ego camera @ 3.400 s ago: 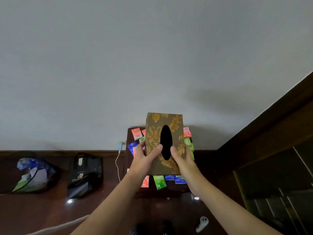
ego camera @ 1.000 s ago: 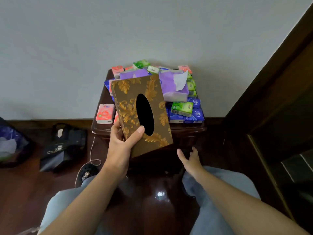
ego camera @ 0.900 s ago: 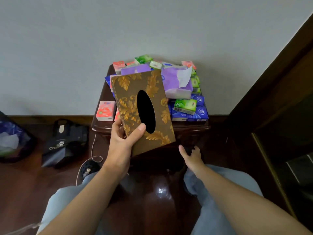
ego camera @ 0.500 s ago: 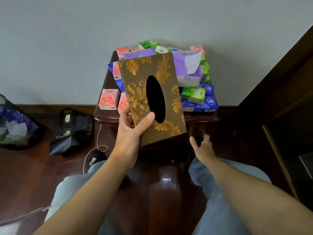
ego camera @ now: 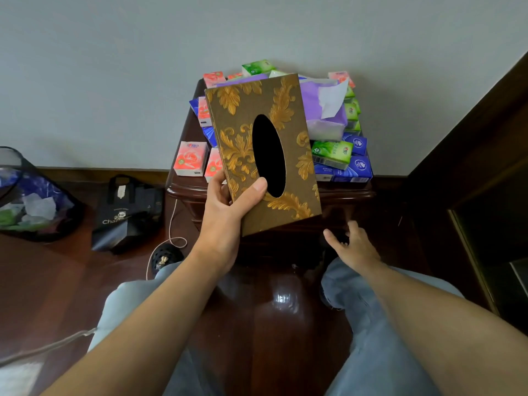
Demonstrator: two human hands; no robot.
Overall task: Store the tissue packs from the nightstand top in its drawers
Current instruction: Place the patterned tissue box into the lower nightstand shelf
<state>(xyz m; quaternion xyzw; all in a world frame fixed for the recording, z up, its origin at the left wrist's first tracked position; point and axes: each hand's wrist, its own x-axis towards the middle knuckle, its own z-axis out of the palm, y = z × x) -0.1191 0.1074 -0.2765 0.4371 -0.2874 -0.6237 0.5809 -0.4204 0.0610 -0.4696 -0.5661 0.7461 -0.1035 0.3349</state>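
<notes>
My left hand [ego camera: 225, 207] grips the lower left corner of a brown tissue box cover [ego camera: 243, 144] with gold leaf patterns and a dark oval slot, held tilted above the front of the dark wooden nightstand [ego camera: 183, 190]. Several small tissue packs lie piled on its top: pink ones [ego camera: 191, 159] at the left, green ones [ego camera: 333, 151] and blue ones [ego camera: 357, 168] at the right, and a purple soft pack [ego camera: 320, 110] with a tissue sticking out. My right hand [ego camera: 350, 244] is low at the nightstand's front, fingers spread, holding nothing. The drawers are dark and hard to make out.
A black shopping bag [ego camera: 125, 212] stands on the floor to the left, by a bin [ego camera: 31, 201] lined with a blue bag. A white cable [ego camera: 171, 224] hangs down the nightstand's left side. Dark wooden furniture [ego camera: 471, 167] rises at the right. My knees are below.
I have crouched closer to the nightstand. My left hand alone now holds the box cover; my right hand let go of it and dropped toward the nightstand's front.
</notes>
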